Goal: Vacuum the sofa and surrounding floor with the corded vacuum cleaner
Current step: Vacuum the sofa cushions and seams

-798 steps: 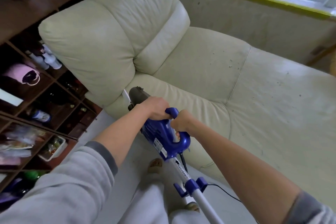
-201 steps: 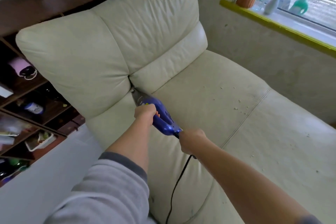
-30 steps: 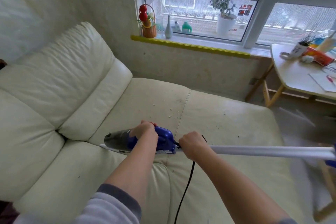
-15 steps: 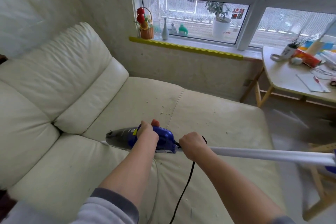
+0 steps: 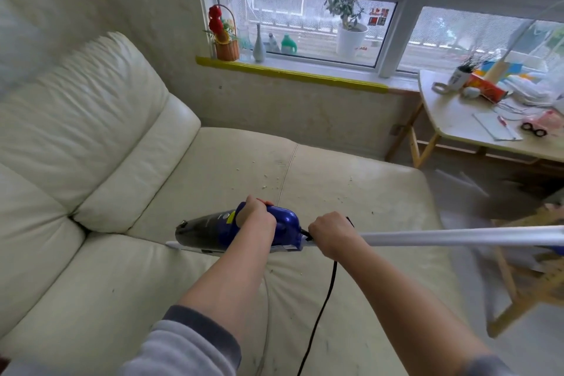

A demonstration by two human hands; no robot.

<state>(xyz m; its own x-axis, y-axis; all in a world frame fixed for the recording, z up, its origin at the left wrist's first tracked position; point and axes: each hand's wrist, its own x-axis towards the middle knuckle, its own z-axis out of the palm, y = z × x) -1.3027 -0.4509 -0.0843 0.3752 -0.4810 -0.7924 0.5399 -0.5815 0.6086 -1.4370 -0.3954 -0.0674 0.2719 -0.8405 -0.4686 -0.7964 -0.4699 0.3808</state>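
The blue corded vacuum cleaner (image 5: 283,223) lies almost level over the cream leather sofa (image 5: 100,137), its dark dust cup pointing left and its narrow nozzle tip near the seat. My left hand (image 5: 254,215) grips the blue body from above. My right hand (image 5: 331,233) grips the handle end, where the white tube (image 5: 457,238) runs off to the right. The black cord (image 5: 320,308) hangs down from the handle between my forearms. Small crumbs (image 5: 268,180) lie on the seat beyond the vacuum.
A light wooden table (image 5: 451,134) with papers, a mug and clutter stands at the right under the window. A wooden frame (image 5: 525,293) stands low at the right on the floor. A basket, vase and bottles line the windowsill (image 5: 290,73).
Over the last second the view has shifted slightly and the vacuum stays level over the seat in both hands. Earlier, the nozzle was pushed into the crease beside the backrest.
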